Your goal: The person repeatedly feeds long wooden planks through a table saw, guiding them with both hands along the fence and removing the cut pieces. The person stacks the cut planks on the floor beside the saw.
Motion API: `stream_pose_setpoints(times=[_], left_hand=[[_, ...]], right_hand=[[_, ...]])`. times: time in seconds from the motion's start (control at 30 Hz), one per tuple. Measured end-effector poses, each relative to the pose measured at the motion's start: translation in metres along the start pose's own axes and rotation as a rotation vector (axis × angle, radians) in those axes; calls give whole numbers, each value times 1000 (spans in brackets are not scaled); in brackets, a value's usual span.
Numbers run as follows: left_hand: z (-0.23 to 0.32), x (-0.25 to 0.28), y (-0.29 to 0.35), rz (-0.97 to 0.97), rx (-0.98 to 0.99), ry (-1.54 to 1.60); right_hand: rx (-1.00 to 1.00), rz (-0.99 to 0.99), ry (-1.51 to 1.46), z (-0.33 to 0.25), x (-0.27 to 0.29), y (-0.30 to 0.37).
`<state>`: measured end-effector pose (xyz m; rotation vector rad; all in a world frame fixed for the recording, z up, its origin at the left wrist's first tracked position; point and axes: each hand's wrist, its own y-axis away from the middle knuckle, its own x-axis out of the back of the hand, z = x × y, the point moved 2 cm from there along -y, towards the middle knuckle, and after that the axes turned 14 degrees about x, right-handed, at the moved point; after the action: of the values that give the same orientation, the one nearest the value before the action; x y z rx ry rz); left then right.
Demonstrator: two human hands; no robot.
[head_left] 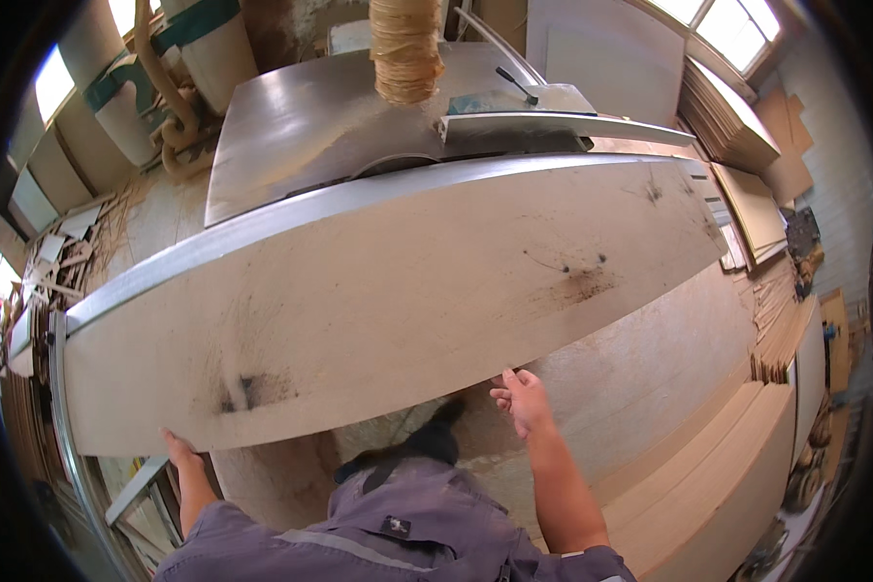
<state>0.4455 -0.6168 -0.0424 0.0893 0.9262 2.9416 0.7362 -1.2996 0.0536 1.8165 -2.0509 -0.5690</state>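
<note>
A long light-brown wooden board (pixel 388 291) with dark smudges lies along the sliding table of a panel saw. Its near edge faces me. At the near left, my left hand (pixel 178 448) grips that edge, the thumb on top and the other fingers mostly hidden underneath. Farther right, my right hand (pixel 520 400) has its fingers curled, with the fingertips pinching the same edge. Beyond the board's far side runs a bright metal rail (pixel 291 218). Behind it, the curved top of the saw blade or its cover (pixel 396 163) shows at the slot.
The steel saw table (pixel 301 116) stands beyond the rail, under a hanging ribbed dust hose (pixel 404 53). A fence (pixel 563 128) crosses its right part. Stacked boards (pixel 708 485) rise at my near right, more sheets (pixel 727 112) at far right. Wood offcuts (pixel 63 257) lie far left.
</note>
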Motion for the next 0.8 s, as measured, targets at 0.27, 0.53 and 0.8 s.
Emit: stream_pose_setpoints(times=[0.27, 0.53, 0.8], left_hand=[[-95, -101, 176, 95, 154, 68], [-175, -197, 318, 22, 107, 141], [-259, -282, 437, 196, 126, 149]], right_hand=[[12, 32, -15, -29, 174, -99], [-15, 33, 32, -84, 317, -197], [-102, -118, 136, -136, 470, -289]])
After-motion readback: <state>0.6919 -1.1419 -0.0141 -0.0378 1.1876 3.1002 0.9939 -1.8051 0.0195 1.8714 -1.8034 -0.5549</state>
